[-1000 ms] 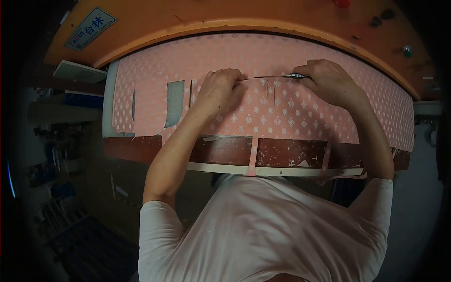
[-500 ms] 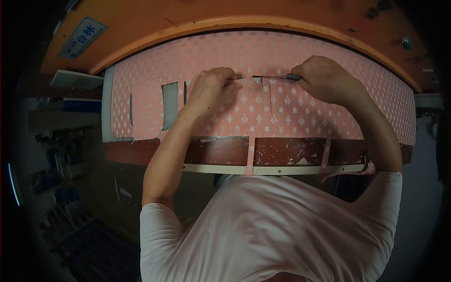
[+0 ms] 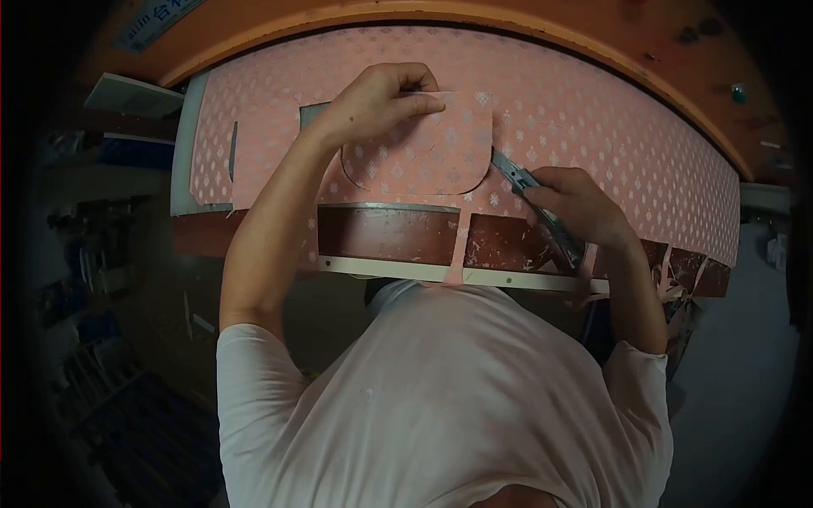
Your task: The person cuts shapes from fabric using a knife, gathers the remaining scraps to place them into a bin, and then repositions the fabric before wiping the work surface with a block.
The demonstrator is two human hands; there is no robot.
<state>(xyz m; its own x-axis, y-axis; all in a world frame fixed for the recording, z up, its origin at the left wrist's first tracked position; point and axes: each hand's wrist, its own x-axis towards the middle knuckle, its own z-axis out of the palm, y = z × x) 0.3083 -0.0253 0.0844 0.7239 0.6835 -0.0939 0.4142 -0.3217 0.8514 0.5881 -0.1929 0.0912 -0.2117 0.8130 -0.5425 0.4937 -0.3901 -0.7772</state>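
Between the thumb and fingers of my left hand [image 3: 373, 106] is the top edge of a pink patterned piece [image 3: 428, 152] with rounded lower corners. It overlaps the larger pink patterned sheet [image 3: 593, 127] spread over the board. My right hand [image 3: 580, 203] is wrapped around a grey utility knife [image 3: 513, 175], its blade pointing up and left, right by the piece's lower right corner. A cut-out opening [image 3: 313, 114] shows the grey surface beneath, left of the piece and partly behind my left hand.
Narrow pink strips [image 3: 462, 241] hang across the reddish-brown board [image 3: 381, 230] along the near side, over a pale edge strip [image 3: 373, 271]. An orange machine or frame [image 3: 279, 34] curves along the far side. Pink scraps [image 3: 673, 288] dangle at the right.
The piece in my left hand has come up from the sheet, and its outline now shows. My right hand has drawn the knife down toward my body. The view has shifted slightly.
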